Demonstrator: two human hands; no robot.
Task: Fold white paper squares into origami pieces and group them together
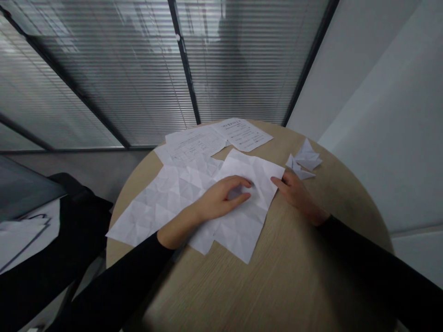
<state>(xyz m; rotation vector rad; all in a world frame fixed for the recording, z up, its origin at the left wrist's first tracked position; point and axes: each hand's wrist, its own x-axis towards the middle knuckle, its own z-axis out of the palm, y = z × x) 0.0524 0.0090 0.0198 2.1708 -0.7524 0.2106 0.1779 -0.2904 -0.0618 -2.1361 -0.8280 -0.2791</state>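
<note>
On the left, a dark cloth thing (pixel 79 240) is cut off by the edge of the view, so I cannot tell what it is. On the round wooden bench (pixel 290 263) lie a creased white sheet (pixel 152 212), printed pages (pixel 242 133) far away, and a second creased sheet (pixel 242 226) under the left hand (pixel 221 198), whose curved fingers (pixel 238 183) hide some paper, so I cannot tell if they pinch it. The right hand (pixel 296 196) has open fingers (pixel 281 181) touching that sheet's right edge, near folded paper shapes (pixel 304 157).

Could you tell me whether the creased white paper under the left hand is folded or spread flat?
Spread flat: the creased white paper lies open on the round pale wooden table, creases showing.
</note>
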